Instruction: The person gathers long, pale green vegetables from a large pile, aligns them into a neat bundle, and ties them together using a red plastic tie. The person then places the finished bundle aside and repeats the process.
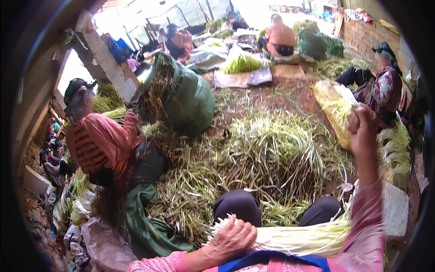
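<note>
My left hand (234, 238) grips the white-stem end of a bundle of long, pale yellow-green stalks (302, 238), which lies across my lap. A thin reddish strand shows on the bundle near the hand. My right hand (362, 125) is raised high at the right, its fingers curled into a fist; whether a thin strand is in it cannot be made out. Beyond my dark-trousered knees (238, 204) spreads a large heap of loose stalks (272, 146), pale at the top and browner below.
To the left sits a person in a pink checked top (105, 139), beside a big stuffed green sack (190, 98). Another person (387, 85) sits at right behind a yellow sack (331, 108) bearing pale stalks. A white block (396, 209) stands by my right side; green mesh cloth (149, 224) lies left.
</note>
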The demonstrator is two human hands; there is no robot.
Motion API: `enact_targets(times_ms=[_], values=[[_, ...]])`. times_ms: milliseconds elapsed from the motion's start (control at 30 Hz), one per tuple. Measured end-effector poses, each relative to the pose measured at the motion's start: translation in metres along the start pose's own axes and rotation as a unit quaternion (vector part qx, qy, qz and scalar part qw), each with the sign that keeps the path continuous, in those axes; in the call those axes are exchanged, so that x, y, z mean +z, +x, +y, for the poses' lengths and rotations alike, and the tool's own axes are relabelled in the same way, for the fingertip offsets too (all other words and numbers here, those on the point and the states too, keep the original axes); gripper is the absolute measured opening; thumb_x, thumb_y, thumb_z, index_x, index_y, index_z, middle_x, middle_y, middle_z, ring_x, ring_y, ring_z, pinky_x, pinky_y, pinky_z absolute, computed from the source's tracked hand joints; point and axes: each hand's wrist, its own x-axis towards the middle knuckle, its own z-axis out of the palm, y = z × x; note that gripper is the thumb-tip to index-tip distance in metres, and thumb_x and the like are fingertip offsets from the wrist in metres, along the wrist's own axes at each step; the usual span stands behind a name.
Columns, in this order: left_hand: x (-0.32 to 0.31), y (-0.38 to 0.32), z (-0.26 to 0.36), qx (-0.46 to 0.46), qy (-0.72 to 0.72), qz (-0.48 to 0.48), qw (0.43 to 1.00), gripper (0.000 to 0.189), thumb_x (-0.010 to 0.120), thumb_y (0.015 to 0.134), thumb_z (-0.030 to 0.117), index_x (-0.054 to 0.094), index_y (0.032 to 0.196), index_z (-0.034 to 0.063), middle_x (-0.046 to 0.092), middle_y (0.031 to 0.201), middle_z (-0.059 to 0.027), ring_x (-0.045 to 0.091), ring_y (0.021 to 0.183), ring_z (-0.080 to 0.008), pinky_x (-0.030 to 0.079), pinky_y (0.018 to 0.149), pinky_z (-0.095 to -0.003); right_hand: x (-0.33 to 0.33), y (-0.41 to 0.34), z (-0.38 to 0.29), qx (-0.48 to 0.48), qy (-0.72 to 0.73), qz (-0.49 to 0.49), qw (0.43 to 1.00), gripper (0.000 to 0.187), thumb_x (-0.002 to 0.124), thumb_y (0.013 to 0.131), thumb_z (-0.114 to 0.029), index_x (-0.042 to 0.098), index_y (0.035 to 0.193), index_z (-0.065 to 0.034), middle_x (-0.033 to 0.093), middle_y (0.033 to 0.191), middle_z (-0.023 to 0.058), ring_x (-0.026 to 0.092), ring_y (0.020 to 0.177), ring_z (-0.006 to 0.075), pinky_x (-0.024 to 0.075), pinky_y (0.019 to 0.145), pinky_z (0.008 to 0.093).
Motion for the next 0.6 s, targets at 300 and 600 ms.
enact_targets(times_ms=[300,600], values=[[-0.003,0.005,-0.013,-0.016,-0.065,-0.103,0.992,0.064,0.072,0.066,0.035,0.051,0.116,0.001,0.057,0.111,-0.0142,0.056,0.102,-0.0276,0.032,0.104,-0.0492,-0.03,-0.067,0.038,0.01,-0.264,-0.096,0.96,0.029,0.067,0.085,-0.028,0.068,0.095,-0.0012,0.066,0.083,0.0113,0.064,0.071,0.0204,0.0517,0.063,0.0324],[-0.067,-0.016,-0.032,-0.097,-0.086,-0.082,0.988,0.105,0.079,0.052,0.053,0.04,0.134,0.0004,0.044,0.136,-0.0175,0.039,0.129,-0.0343,0.019,0.113,-0.0495,0.029,-0.099,-0.024,-0.038,-0.138,-0.296,0.944,0.013,0.069,0.082,-0.018,0.067,0.09,-0.0078,0.06,0.078,0.0091,0.06,0.07,0.0252,0.0497,0.062,0.0346]])
